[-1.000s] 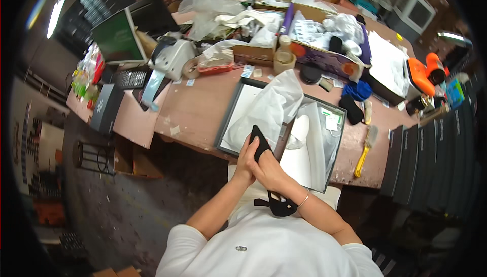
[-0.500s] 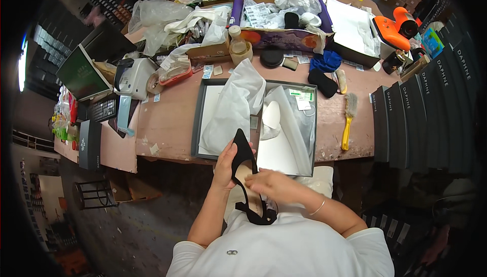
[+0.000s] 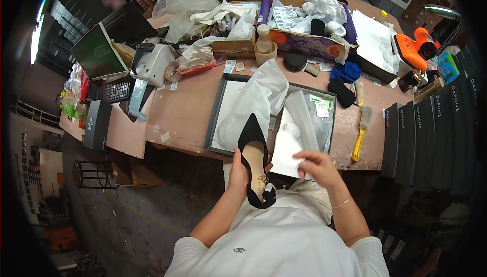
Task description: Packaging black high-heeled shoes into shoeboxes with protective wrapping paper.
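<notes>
A black pointed-toe shoe (image 3: 255, 153) with a beige insole and a slim ankle strap is in my left hand (image 3: 237, 175), toe pointing away from me. My left fingers wrap round its side, closed on it. To its right, my right hand (image 3: 319, 169) hovers over the near edge of the shoe box, fingers bent but apart, with nothing visible in them. The open grey shoe box (image 3: 215, 112) lies on the table's front edge. White tissue paper (image 3: 248, 102) fills its left side; a wrapped item with a tag (image 3: 322, 107) lies in its right side.
A yellow-handled brush (image 3: 361, 137) lies right of the box, near a black pad (image 3: 342, 93) and blue cloth (image 3: 346, 72). Dark shoe boxes (image 3: 426, 130) stand in a row at the right. A label printer (image 3: 153, 65) and monitor (image 3: 99, 51) are at the left.
My right hand has left the shoe and moved right, over the box's near edge. The shoe has turned more upright in my left hand, its insole now facing me. The view has shifted slightly.
</notes>
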The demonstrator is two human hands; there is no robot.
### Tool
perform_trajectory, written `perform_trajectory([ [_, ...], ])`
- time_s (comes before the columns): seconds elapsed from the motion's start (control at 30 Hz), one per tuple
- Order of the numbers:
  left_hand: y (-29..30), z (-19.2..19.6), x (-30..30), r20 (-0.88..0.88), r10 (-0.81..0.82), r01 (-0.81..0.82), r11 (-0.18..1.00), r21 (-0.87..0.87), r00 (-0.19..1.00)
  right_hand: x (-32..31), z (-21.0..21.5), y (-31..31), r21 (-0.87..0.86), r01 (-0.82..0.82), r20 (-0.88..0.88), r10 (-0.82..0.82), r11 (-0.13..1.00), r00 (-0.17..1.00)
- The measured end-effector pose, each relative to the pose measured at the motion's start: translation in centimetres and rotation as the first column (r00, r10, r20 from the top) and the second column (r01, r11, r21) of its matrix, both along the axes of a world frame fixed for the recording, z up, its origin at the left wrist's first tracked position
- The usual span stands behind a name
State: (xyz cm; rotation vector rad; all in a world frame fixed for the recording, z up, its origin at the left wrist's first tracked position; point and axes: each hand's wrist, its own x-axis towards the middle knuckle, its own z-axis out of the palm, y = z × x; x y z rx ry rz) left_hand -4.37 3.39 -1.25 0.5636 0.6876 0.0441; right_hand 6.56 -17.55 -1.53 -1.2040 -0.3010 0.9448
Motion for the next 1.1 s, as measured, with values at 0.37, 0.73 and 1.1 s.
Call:
perform_trajectory([
  [0.37, -2.2, -0.4, -1.7, 0.016, -0.044, 0.042, 0.994, 0.103, 0.999, 0.3, -1.9, 5.8, -0.295, 0.285, 0.685, -0.006, 0.912, 0.729],
  [0.73, 1.2, -1.2, -0.4, -0.02, -0.192, 0.193, 0.978, 0.077, 0.981, 1.7, 0.7, 5.8, -0.158, 0.148, 0.652, -0.009, 0.976, 0.758],
  [1.1, -2.0, -0.4, -0.5, 0.093, -0.18, 0.169, 0.978, 0.121, 0.979, -1.2, 0.8, 9.5, -0.195, 0.233, 0.948, 0.122, 0.953, 0.295],
])
